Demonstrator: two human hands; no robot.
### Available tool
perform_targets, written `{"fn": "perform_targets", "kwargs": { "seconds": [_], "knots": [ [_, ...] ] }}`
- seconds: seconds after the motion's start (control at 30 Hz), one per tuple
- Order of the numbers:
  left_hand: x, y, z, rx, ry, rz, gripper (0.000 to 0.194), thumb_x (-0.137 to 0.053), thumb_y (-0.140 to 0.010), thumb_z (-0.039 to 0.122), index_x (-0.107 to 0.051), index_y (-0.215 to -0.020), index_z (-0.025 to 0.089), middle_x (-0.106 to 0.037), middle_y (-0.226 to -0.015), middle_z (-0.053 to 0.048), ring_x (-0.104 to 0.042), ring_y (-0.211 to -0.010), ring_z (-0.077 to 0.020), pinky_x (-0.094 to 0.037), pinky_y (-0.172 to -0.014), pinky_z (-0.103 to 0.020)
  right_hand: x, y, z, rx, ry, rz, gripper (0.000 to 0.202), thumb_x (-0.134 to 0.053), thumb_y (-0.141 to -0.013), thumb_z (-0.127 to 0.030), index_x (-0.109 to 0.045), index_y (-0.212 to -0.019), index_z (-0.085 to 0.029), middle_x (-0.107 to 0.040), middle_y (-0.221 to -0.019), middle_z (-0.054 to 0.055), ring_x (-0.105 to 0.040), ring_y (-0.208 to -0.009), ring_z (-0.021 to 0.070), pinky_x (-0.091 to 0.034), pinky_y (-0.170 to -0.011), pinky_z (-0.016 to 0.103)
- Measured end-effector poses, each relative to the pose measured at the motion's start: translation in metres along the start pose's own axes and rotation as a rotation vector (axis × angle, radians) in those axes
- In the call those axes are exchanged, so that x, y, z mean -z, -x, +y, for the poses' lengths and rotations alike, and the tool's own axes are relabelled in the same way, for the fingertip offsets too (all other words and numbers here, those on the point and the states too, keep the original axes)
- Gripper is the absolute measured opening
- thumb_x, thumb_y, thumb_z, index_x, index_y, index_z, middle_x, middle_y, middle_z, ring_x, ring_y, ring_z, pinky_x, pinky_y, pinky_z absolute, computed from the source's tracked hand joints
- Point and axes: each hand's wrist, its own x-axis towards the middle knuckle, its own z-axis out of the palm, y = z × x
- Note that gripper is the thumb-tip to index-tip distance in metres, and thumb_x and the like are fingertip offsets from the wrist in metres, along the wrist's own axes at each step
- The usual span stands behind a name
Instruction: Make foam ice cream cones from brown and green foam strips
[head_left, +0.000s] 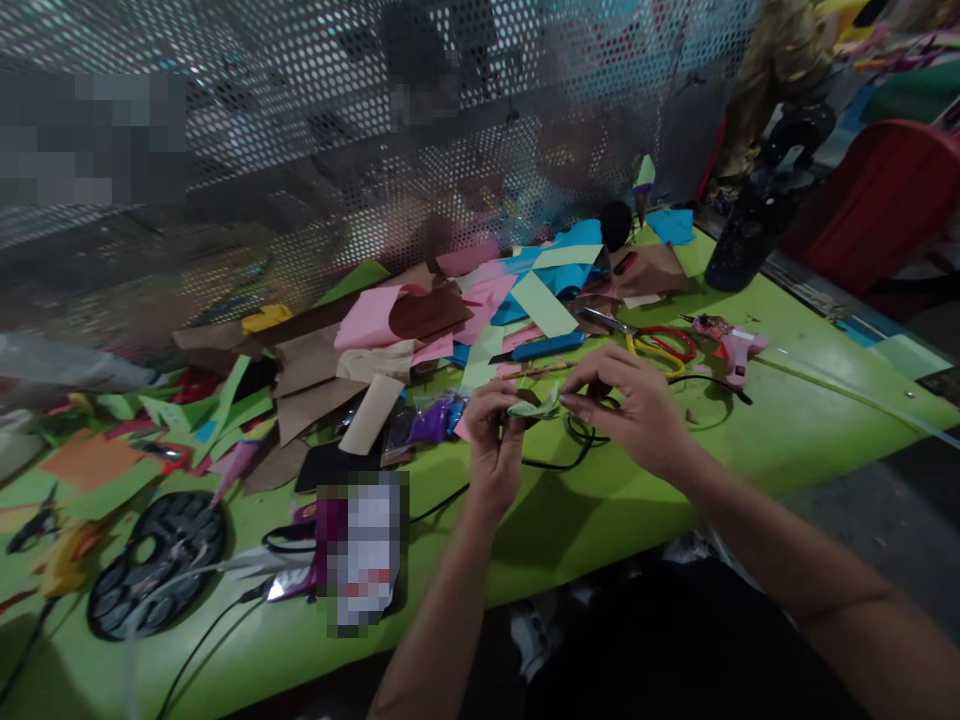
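Note:
A small pale-green, leaf-like piece of folded paper (pixel 538 408) is held up just above the table. My left hand (pixel 495 435) pinches its left end between thumb and fingers. At its right edge are the closed thumb and fingertips of my right hand (pixel 630 405), which seem to grip it. Behind my hands lie a blue craft knife (pixel 544 346) and scissors with red and yellow handles (pixel 660 345). A pink glue gun (pixel 739 348) rests to the right of my right hand. Black cable loops on the table beneath my hands.
Coloured paper scraps (pixel 435 310) pile up along the perforated metal panel (pixel 480 110). On the green table (pixel 600 520) at left are a black round tray (pixel 157 565), a yellow glue gun (pixel 71 560) and cables. A dark tumbler (pixel 739 230) stands back right, near a red chair (pixel 885 200).

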Motion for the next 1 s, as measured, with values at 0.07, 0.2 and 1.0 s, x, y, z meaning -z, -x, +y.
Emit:
{"fn": "perform_targets", "kwargs": {
  "seconds": [0.07, 0.2, 1.0],
  "knots": [
    [0.002, 0.001, 0.000, -0.038, -0.055, -0.022, 0.020, -0.059, -0.099, 0.025, -0.055, -0.118, 0.031, -0.057, -0.115, -0.003, -0.062, -0.094, -0.0128, -0.056, -0.079, -0.028, -0.002, 0.002, 0.001, -0.022, -0.012, 0.002, 0.007, -0.071, -0.091, -0.013, -0.070, -0.090, -0.020, -0.069, -0.088, 0.003, -0.064, -0.085, 0.0169, -0.051, -0.075, 0.029],
    [0.004, 0.002, 0.001, -0.094, -0.116, -0.035, 0.025, -0.060, -0.098, 0.022, -0.054, -0.120, 0.032, -0.056, -0.116, -0.004, -0.062, -0.101, -0.0151, -0.055, -0.083, -0.031, -0.004, 0.004, 0.002, -0.072, -0.040, 0.011, 0.006, -0.072, -0.091, -0.016, -0.071, -0.089, -0.021, -0.070, -0.086, 0.002, -0.063, -0.085, 0.0171, -0.049, -0.077, 0.030],
    [-0.003, -0.002, 0.008, 0.030, -0.006, 0.123, 0.011, -0.059, -0.100, 0.030, -0.054, -0.109, 0.028, -0.061, -0.108, -0.001, -0.061, -0.081, -0.0095, -0.051, -0.063, -0.020, -0.012, 0.009, 0.005, -0.099, -0.097, 0.018, 0.011, -0.067, -0.092, -0.013, -0.071, -0.095, -0.022, -0.069, -0.093, 0.004, -0.062, -0.085, 0.0169, -0.049, -0.067, 0.028]
  ]
}}
